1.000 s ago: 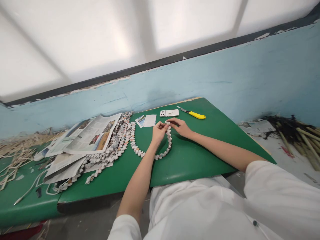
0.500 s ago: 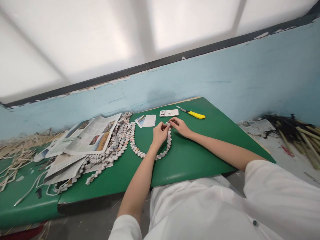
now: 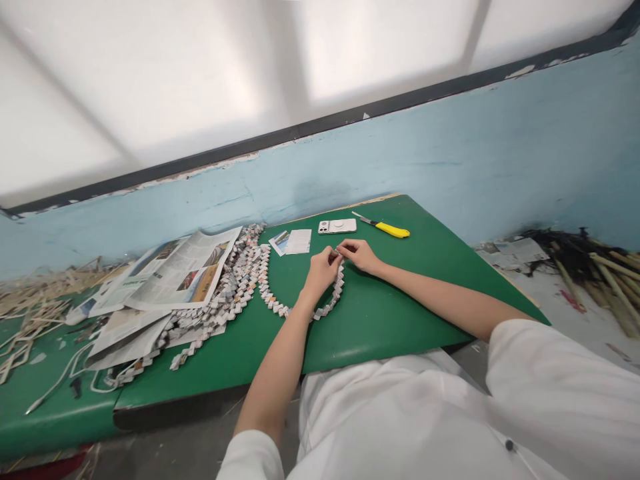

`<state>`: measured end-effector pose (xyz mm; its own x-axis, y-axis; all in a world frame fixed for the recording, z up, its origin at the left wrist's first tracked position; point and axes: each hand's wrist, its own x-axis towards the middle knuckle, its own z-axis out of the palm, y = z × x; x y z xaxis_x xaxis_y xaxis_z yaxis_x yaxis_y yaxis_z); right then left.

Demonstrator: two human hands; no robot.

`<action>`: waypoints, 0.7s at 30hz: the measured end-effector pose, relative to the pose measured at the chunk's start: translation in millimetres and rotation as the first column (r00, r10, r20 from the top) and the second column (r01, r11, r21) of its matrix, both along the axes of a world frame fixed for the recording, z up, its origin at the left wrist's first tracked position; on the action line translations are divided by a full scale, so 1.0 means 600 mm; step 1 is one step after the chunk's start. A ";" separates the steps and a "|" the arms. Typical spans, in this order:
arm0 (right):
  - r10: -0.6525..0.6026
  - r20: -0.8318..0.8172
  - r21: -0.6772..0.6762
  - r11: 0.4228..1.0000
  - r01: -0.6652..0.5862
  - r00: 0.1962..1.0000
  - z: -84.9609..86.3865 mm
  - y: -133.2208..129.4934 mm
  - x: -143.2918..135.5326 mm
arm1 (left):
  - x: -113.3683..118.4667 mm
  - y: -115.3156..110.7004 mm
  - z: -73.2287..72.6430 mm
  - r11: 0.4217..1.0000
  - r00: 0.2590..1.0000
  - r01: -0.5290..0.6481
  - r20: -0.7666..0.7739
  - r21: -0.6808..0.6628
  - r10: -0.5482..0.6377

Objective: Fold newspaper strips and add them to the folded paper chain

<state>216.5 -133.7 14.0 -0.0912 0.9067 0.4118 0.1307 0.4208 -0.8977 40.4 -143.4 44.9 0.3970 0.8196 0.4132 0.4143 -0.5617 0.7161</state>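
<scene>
A zigzag chain of folded paper [image 3: 327,309] curves over the green table [image 3: 395,320], running from the paper heap on the left up to my hands. My left hand [image 3: 323,269] is closed on the chain's end, thumb and fingers pinched together. Right beside it, my right hand [image 3: 361,256] pinches at the same end with its fingertips; the fingers cover most of that spot. Just beyond my hands lie two small paper pieces [image 3: 299,241], a white phone [image 3: 337,226] and a utility knife with a yellow handle [image 3: 393,230].
Newspaper sheets [image 3: 185,273] lie over a heap of folded paper chains [image 3: 240,280] on the left. Farther left are thin strips [image 3: 30,320] and a white cable [image 3: 60,383]. A blue wall [image 3: 400,153] stands behind the table; sticks [image 3: 620,287] lie at the right.
My right fingertips have drawn in against the left hand at the chain's end, which is now more covered. My left hand has turned slightly. The things on the table stay put.
</scene>
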 end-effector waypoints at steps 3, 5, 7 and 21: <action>-0.001 0.021 0.002 1.000 0.000 1.000 -0.001 0.002 0.001 | 0.000 0.000 0.001 1.000 1.000 -0.002 0.011 -0.030 0.003; 0.020 0.017 -0.008 1.000 -0.020 1.000 0.000 0.003 0.003 | -0.001 0.001 0.001 0.999 1.000 -0.006 0.016 -0.053 0.007; 0.058 -0.008 -0.033 0.998 -0.058 0.998 0.002 0.005 0.004 | -0.001 0.002 0.002 0.997 1.000 -0.016 0.015 -0.076 0.017; 0.127 0.095 -0.130 0.985 -0.115 0.987 -0.012 0.020 0.001 | -0.002 0.006 0.007 0.989 0.998 -0.044 -0.044 -0.140 0.038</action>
<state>217.4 -121.9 6.9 -0.2392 0.9298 0.2798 0.1796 0.3256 -0.9283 39.1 -139.6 49.0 0.3760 0.8844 0.2765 0.4658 -0.4383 0.7687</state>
